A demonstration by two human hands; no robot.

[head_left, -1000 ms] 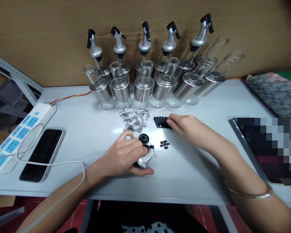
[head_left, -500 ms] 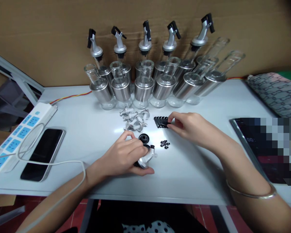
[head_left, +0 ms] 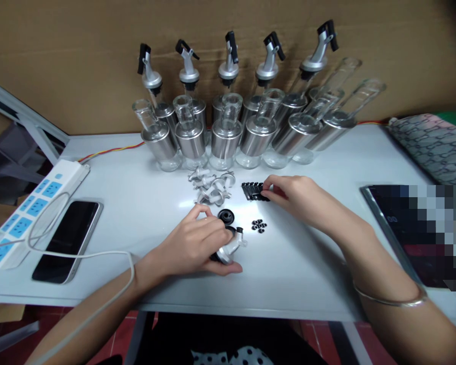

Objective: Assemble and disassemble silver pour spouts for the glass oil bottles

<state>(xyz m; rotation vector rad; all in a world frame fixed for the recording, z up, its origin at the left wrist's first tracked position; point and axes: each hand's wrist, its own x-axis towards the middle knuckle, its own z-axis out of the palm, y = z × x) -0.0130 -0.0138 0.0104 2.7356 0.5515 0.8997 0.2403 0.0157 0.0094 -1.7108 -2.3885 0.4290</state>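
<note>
My left hand [head_left: 201, 241] is closed around a silver pourer spout [head_left: 228, 250] with a small black tip at its upper end. Just beyond its fingers lies a round black stopper [head_left: 226, 217]. At the right end of a row of black levers [head_left: 251, 191], my right hand [head_left: 292, 195] has thumb and forefinger pinched on a lever, mostly hidden by the fingertips. Several small black caps [head_left: 259, 225] lie between the two hands. Behind my left hand is a loose heap of silver spouts [head_left: 213, 187].
Glass and steel bottles [head_left: 226, 139] line the back, the rear ones topped with pourers [head_left: 228, 68]. At left lie a power strip [head_left: 34, 208], a phone [head_left: 68, 242] and a white cable [head_left: 99, 256] crossing my left forearm. A dark tablet-like device [head_left: 399, 228] sits at right.
My right hand has shifted very slightly at the end of the lever row, its pinch kept. My left hand holds the spout in the same place.
</note>
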